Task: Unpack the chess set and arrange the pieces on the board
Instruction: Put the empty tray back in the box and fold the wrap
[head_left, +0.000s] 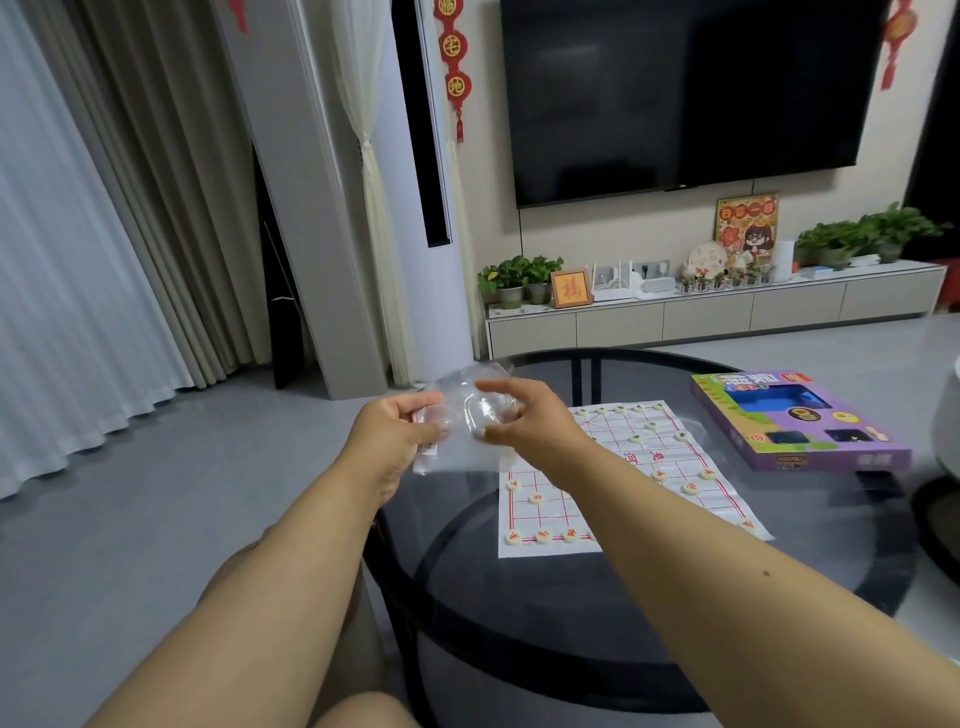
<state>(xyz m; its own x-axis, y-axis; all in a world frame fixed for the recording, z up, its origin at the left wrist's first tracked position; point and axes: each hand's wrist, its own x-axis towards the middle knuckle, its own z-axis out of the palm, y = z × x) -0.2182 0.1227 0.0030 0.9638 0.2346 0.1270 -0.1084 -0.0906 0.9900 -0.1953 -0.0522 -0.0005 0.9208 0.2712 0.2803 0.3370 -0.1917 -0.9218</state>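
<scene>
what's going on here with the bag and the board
A person holds a clear plastic bag up in both hands, left hand pinching one edge, right hand at the other. Below, round chess pieces already sit on the paper board on the glass table. A purple box lies beside it.

pieces (536, 499) on board (675, 457), board on table (519, 613), box (795, 421) right of board
</scene>
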